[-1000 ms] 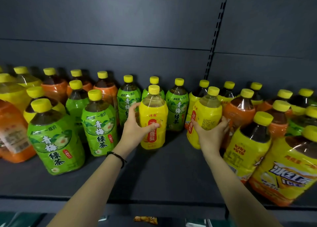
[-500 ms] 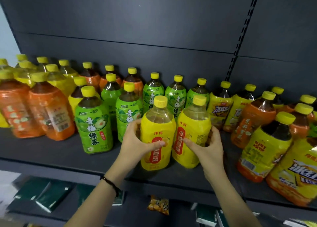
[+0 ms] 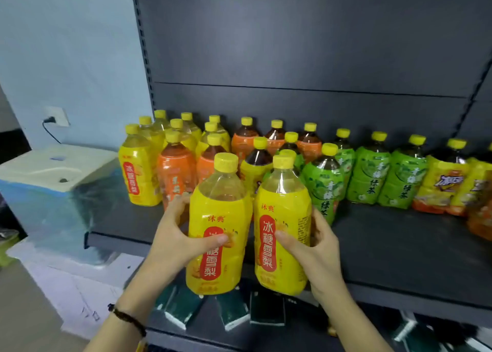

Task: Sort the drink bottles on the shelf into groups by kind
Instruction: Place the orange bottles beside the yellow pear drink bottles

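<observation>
Left hand (image 3: 174, 241) grips one yellow pear-drink bottle (image 3: 218, 234), right hand (image 3: 316, 250) grips another (image 3: 282, 229) (both upright, side by side) over the shelf (image 3: 399, 247) front edge.

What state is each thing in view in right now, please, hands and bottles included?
Left hand, gripping the left yellow-labelled clear plastic bottle.
Right hand, gripping the right yellow-labelled clear plastic bottle.
Both held bottles, upright, yellow caps on.
Green-labelled plastic bottles, standing on the dark metal shelf, capped.
Orange-labelled plastic bottles, standing, capped.
Black plug, in the white wall socket.
</observation>
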The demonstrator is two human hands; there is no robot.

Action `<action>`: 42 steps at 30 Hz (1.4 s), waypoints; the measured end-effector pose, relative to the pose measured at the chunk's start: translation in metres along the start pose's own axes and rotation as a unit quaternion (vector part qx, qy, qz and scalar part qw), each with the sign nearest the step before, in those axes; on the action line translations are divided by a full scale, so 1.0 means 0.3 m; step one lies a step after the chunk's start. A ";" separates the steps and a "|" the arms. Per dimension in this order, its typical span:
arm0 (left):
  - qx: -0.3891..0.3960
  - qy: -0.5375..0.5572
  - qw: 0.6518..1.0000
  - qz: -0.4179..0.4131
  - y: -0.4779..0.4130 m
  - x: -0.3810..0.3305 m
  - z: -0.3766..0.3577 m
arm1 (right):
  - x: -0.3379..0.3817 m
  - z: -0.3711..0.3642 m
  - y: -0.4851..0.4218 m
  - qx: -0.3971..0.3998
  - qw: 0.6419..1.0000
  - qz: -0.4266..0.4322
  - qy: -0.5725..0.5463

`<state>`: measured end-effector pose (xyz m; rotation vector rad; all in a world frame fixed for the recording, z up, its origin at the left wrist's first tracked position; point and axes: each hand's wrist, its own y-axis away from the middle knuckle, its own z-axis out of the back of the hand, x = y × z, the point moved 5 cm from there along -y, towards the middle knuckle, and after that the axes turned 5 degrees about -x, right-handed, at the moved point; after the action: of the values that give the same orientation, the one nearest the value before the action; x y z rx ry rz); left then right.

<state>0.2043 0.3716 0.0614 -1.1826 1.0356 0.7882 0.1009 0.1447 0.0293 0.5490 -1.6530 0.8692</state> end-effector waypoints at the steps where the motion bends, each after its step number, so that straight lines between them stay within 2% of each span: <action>1: -0.007 -0.005 1.000 0.000 -0.017 0.013 0.070 | -0.009 -0.066 0.012 0.002 1.000 -0.002 -0.004; 7: -0.060 -0.027 0.998 0.009 -0.159 0.104 0.411 | -0.058 -0.407 0.024 0.000 1.000 0.008 -0.015; 12: -0.096 -0.030 0.995 0.003 -0.304 0.193 0.580 | -0.110 -0.603 -0.015 0.007 1.000 0.021 0.019; 15: -0.088 -0.035 0.995 0.011 -0.369 0.263 0.616 | -0.146 -0.672 -0.045 0.027 0.999 0.021 0.015; 20: -0.055 -0.016 0.998 -0.003 -0.463 0.315 0.612 | -0.156 -0.736 -0.100 0.121 0.991 0.020 0.061; 24: -0.003 0.008 1.000 -0.015 -0.519 0.332 0.592 | -0.181 -0.744 -0.093 0.107 0.991 0.021 0.078; 28: -0.011 -0.059 0.998 -0.029 -0.509 0.335 0.590 | -0.191 -0.749 -0.088 0.108 0.991 0.035 0.076; 30: -0.064 -0.131 0.987 -0.067 -0.486 0.328 0.592 | -0.198 -0.753 -0.083 0.114 0.989 0.034 0.083; 32: -0.188 -0.187 0.960 -0.086 -0.418 0.318 0.595 | -0.190 -0.749 -0.080 0.114 0.986 0.046 0.110; 33: -0.238 -0.177 0.950 -0.101 -0.370 0.310 0.584 | -0.178 -0.738 -0.087 0.107 0.984 0.058 0.128; 34: -0.254 -0.153 0.947 -0.123 -0.320 0.295 0.558 | -0.160 -0.719 -0.094 0.089 0.984 0.069 0.140; 36: -0.187 -0.103 0.967 -0.138 -0.249 0.286 0.475 | -0.118 -0.658 -0.115 0.016 0.987 0.085 0.137; 38: -0.078 -0.088 0.989 -0.087 -0.221 0.318 0.378 | -0.085 -0.582 -0.138 -0.086 0.980 0.105 0.145; 39: -0.049 -0.097 0.992 -0.066 -0.220 0.340 0.341 | -0.078 -0.553 -0.153 -0.121 0.973 0.110 0.162; 42: -0.023 -0.103 0.994 -0.014 -0.239 0.374 0.277 | -0.084 -0.526 -0.208 -0.125 0.971 0.071 0.193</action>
<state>0.3271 0.4330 -0.0145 -1.1266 0.8320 0.8961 0.2511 0.2271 0.0359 0.0784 -1.4233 0.7959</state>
